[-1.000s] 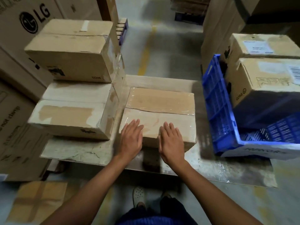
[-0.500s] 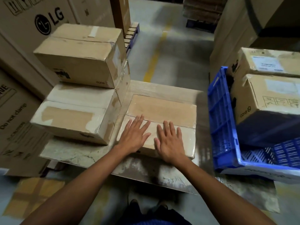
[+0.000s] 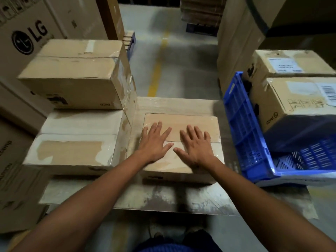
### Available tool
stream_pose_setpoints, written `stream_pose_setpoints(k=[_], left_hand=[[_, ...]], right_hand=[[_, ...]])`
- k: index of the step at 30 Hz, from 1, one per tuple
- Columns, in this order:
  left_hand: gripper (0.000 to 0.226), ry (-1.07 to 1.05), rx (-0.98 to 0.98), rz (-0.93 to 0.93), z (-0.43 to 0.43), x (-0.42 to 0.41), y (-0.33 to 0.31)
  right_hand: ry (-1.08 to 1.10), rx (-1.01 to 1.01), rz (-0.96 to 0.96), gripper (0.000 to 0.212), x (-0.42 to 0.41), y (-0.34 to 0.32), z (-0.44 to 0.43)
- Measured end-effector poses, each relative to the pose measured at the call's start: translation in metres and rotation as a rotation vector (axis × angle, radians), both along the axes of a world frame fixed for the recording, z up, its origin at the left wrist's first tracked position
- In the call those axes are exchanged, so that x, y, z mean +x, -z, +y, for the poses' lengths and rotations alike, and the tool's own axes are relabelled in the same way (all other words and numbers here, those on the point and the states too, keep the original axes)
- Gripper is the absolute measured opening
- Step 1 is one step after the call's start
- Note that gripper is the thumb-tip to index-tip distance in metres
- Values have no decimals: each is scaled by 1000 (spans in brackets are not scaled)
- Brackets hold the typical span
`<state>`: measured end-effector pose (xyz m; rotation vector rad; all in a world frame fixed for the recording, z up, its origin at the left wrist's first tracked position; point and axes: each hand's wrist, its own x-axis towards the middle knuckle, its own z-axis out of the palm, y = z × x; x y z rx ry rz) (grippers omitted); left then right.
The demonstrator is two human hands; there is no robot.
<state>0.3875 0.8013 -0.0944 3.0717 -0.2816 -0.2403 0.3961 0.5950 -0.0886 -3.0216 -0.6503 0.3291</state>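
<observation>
Warehouse aisle, cartons all round. On the film-wrapped platform point(image 3: 145, 197) the flat carton point(image 3: 181, 120) sits just beside the left stack point(image 3: 76, 151). My left hand point(image 3: 154, 142) and right hand point(image 3: 197, 148) lie side by side on its lid, fingers point(image 3: 157, 130) straight, spread, gripping nothing. I'd call this seating it. Next I'd need its edges, with the blue crate point(image 3: 243, 135) close on the right.

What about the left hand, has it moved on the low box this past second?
Yes. The left hand slid forward, away from the person: its fingertips, earlier short of the low box and its middle seam, now lie past it.
</observation>
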Motion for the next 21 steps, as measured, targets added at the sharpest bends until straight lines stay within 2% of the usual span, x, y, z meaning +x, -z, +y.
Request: stream_pose_setpoints(k=[2, 4, 6, 8, 13, 18, 21], left_hand=[[75, 30, 31, -76, 8, 13, -7], [83, -3, 22, -126, 19, 25, -9], [93, -56, -34, -83, 25, 28, -3], [96, -73, -63, -4, 26, 29, 4], [96, -59, -66, 47, 25, 33, -1], [97, -115, -170, 7, 17, 18, -1], [103, -96, -187, 28, 16, 5, 6]], right_hand=[[-18, -15, -53, 83, 13, -11, -3], [30, -9, -44, 90, 23, -14, -7], [112, 4, 28, 107, 24, -6, -10], [140, -8, 66, 115, 24, 4, -12], [132, -15, 114, 115, 31, -3, -12], [47, 106, 99, 116, 24, -1, -41], [42, 83, 34, 103, 8, 4, -56]])
